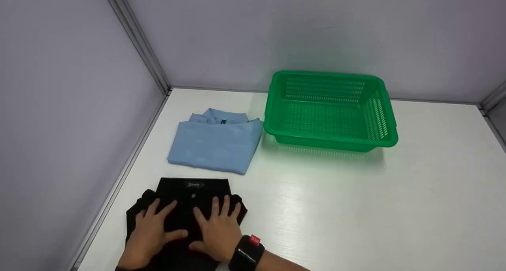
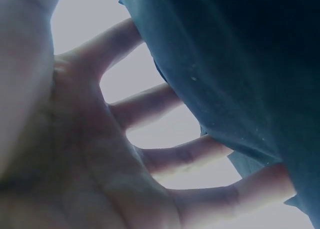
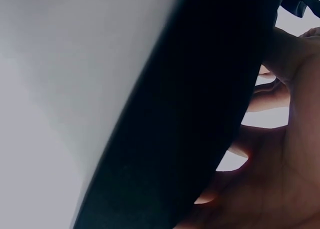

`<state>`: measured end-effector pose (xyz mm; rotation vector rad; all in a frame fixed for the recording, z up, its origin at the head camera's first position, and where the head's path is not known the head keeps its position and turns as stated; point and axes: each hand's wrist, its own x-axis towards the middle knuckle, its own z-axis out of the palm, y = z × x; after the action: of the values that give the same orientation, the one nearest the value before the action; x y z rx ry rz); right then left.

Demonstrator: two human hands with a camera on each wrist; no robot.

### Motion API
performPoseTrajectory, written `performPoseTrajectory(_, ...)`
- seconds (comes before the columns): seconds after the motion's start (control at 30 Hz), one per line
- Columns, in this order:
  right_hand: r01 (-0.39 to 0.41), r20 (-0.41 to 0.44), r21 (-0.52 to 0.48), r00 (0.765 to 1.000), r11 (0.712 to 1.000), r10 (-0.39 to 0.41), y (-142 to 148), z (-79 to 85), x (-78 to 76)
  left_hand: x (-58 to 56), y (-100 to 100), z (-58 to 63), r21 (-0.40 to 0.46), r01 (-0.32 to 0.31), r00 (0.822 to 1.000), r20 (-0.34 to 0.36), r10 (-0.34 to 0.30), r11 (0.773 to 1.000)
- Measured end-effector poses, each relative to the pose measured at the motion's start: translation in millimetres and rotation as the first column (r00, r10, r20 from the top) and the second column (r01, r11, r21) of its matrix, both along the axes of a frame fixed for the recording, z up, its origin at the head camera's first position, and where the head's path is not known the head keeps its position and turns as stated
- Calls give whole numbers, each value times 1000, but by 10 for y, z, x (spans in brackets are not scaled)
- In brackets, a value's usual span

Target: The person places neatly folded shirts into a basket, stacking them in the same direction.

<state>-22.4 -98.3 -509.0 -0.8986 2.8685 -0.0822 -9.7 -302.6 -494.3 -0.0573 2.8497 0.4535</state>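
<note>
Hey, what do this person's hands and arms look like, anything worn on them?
Both the left hand and right hand are gloveless. The right wrist wears a wide black band with a small red tag; the right forearm beyond is bare. Something dark edges the left wrist, too cropped to identify.

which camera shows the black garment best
The head view: most of the black garment shows there from above, with its far edge, under the left hand and right hand, though the frame cuts off its near end. The left wrist shows only a close patch; the right wrist, a dark band.
</note>
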Motion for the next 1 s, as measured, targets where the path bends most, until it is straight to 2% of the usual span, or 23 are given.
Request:
performPoseTrajectory(0.17,-22,-11,0,1000,1000,22,125,-29,51,66,116,-30,10,-33,999,16,33,999)
performPoseTrajectory(0.43,-39,-31,-32,999,999,38,330,-50,59,104,342,-19,30,-71,997,9,71,997)
performPoseTrajectory(0.8,-50,33,-55,998,997,52,652,-60,35,128,659,-40,21,-80,996,-23,81,997)
performPoseTrajectory(1.0,-57,33,-41,998,998,58,821,-36,-11,102,822,-28,-4,-46,997,-65,46,999)
